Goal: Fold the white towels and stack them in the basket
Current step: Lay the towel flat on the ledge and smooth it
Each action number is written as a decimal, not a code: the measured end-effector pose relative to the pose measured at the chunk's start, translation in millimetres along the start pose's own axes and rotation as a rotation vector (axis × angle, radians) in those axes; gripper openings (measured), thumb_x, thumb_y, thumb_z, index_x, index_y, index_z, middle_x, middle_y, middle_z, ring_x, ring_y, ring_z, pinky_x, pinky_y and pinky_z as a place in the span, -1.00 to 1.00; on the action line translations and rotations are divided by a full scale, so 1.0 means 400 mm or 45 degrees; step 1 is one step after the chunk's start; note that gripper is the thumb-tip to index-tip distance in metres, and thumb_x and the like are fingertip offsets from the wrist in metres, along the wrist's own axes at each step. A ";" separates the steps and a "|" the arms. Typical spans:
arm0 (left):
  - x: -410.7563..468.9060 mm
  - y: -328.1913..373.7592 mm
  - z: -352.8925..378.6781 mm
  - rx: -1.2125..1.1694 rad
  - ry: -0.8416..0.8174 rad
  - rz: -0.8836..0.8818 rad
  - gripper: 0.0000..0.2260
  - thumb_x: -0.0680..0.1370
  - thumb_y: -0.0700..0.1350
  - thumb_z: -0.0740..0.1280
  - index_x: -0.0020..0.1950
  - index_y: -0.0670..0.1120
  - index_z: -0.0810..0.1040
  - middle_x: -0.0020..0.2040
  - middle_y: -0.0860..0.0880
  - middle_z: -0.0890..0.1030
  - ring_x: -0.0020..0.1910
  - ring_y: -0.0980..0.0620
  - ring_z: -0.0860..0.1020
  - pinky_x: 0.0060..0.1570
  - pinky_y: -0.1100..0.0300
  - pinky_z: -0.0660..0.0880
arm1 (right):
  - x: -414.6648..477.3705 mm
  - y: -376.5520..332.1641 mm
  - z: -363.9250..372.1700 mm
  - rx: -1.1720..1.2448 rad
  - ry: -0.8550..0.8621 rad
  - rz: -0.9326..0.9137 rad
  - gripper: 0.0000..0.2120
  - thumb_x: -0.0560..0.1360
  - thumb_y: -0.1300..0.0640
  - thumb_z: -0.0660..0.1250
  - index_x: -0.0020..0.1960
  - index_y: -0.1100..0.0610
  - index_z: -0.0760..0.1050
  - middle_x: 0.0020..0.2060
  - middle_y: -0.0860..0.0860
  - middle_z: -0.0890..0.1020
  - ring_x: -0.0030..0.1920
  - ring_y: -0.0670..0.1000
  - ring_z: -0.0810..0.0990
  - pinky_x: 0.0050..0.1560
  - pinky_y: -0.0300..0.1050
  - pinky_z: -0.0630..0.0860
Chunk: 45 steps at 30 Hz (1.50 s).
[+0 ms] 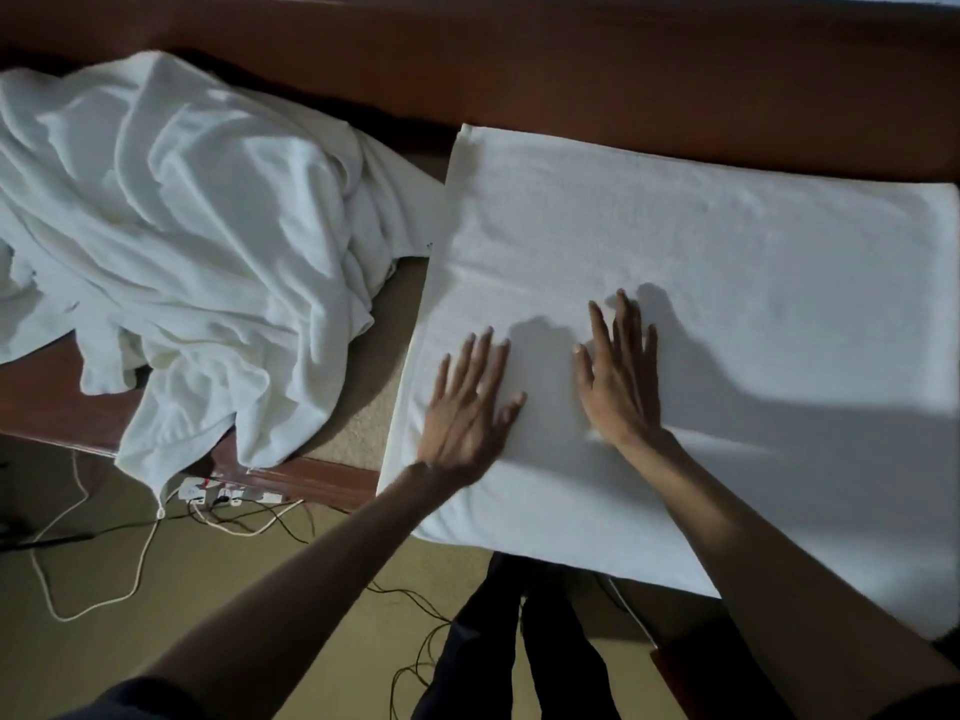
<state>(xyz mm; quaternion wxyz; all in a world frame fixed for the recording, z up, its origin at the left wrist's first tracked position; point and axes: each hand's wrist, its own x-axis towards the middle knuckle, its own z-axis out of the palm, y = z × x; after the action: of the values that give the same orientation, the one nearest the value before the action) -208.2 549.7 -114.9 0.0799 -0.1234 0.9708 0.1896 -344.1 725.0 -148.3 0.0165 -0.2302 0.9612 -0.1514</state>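
Under the left hand and right hand, fingers flat and grasping nothing, the towel could be rucked by uneven pressure

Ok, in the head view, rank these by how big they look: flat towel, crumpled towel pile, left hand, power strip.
1. flat towel, cut off at the right edge
2. crumpled towel pile, a close second
3. left hand
4. power strip, farther off on the floor

Matt white terry-cloth towel; rumpled cloth heap; glossy reddish wood rail.
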 end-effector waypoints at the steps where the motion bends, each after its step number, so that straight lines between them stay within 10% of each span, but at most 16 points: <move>1: -0.037 0.013 0.024 -0.018 -0.048 0.033 -0.40 0.73 0.21 -0.04 0.69 0.03 -0.16 0.68 0.00 -0.19 0.65 0.04 -0.25 0.62 -0.04 -0.22 | -0.038 -0.014 0.005 0.014 0.010 -0.035 -0.49 0.70 -0.02 0.09 0.60 0.16 0.22 0.62 0.22 0.11 0.62 0.20 0.08 0.56 0.22 0.07; 7: -0.071 -0.098 0.038 0.164 -0.019 0.080 -0.41 0.72 0.25 0.03 0.68 0.16 -0.14 0.69 0.05 -0.16 0.66 -0.01 -0.20 0.61 -0.19 -0.07 | -0.152 0.017 0.009 0.017 -0.033 -0.133 -0.44 0.70 -0.10 0.04 0.64 0.08 0.14 0.64 0.13 0.06 0.64 0.13 0.00 0.60 0.18 0.02; 14: -0.093 -0.151 -0.013 0.046 0.261 -0.503 -0.39 0.69 0.27 -0.09 0.69 0.04 0.04 0.68 -0.11 0.07 0.65 -0.13 0.03 0.59 -0.20 0.00 | -0.184 0.042 0.000 -0.065 -0.107 -0.024 -0.39 0.68 -0.21 -0.11 0.65 0.03 0.07 0.64 0.15 0.00 0.64 0.14 -0.06 0.58 0.27 -0.10; 24: -0.327 -0.112 0.093 0.159 0.072 -0.072 -0.44 0.71 0.28 -0.03 0.66 0.23 -0.15 0.69 0.04 -0.18 0.66 -0.05 -0.19 0.60 -0.23 -0.09 | -0.337 0.066 0.009 -0.052 0.013 -0.010 -0.43 0.69 -0.17 -0.01 0.62 0.04 0.17 0.63 0.14 0.12 0.62 0.17 0.05 0.56 0.27 -0.02; 31: -0.386 -0.193 0.053 0.039 0.260 -0.642 -0.41 0.70 0.26 -0.12 0.69 0.06 0.00 0.69 -0.08 -0.05 0.67 -0.10 -0.10 0.59 -0.27 -0.12 | -0.328 0.064 0.019 -0.030 0.035 0.017 -0.44 0.70 -0.19 -0.04 0.63 0.02 0.16 0.63 0.13 0.12 0.62 0.17 0.05 0.57 0.27 -0.01; 40: -0.349 -0.037 0.132 0.119 0.130 -0.018 -0.44 0.72 0.25 -0.03 0.69 0.14 -0.07 0.69 0.02 -0.11 0.66 -0.02 -0.16 0.61 -0.17 -0.08 | -0.330 0.083 0.024 -0.023 0.083 -0.008 -0.44 0.69 -0.18 -0.02 0.62 0.04 0.20 0.62 0.15 0.16 0.62 0.19 0.09 0.56 0.28 0.01; 45: -0.363 -0.077 0.103 0.084 0.254 -0.394 -0.41 0.71 0.27 -0.12 0.69 0.05 0.02 0.69 -0.03 -0.01 0.67 -0.05 -0.08 0.61 -0.18 -0.12 | -0.343 0.103 -0.018 0.092 -0.059 -0.050 -0.43 0.67 -0.13 0.02 0.60 0.11 0.23 0.62 0.17 0.13 0.62 0.19 0.07 0.56 0.26 0.01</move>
<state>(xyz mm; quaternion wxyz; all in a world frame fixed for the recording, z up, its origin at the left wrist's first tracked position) -56.6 568.4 -133.9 0.0156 -0.2868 0.9490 0.1297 -240.2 823.2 -159.0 0.0440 -0.2516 0.9497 -0.1812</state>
